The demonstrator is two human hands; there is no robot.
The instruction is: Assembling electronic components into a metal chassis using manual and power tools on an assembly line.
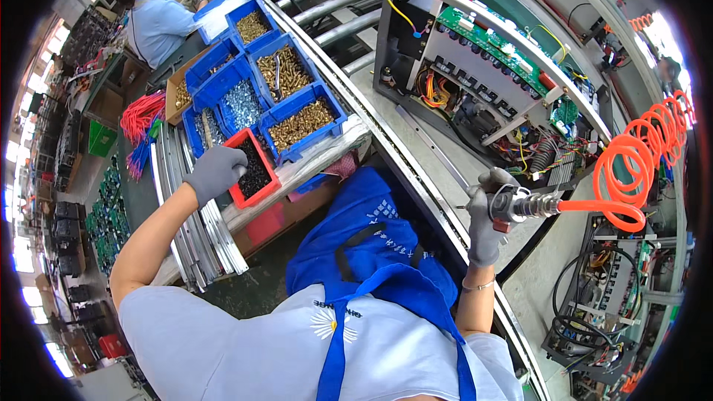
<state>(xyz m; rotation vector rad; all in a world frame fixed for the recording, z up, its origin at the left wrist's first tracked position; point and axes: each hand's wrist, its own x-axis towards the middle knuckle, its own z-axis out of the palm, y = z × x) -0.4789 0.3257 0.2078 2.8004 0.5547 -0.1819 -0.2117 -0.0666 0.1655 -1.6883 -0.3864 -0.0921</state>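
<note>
My left hand, in a grey glove, reaches into a red bin of small black screws, fingers closed among them. My right hand, also gloved, grips a pneumatic screwdriver fed by a coiled orange air hose. The tool points left, just in front of an open grey machine chassis with green circuit boards and wiring. I cannot tell whether the left hand holds any screws.
Blue bins of brass and silver screws stand beside the red bin. A roller conveyor runs behind the chassis. Another person in light blue works at the far left. Metal rails lie below the bins.
</note>
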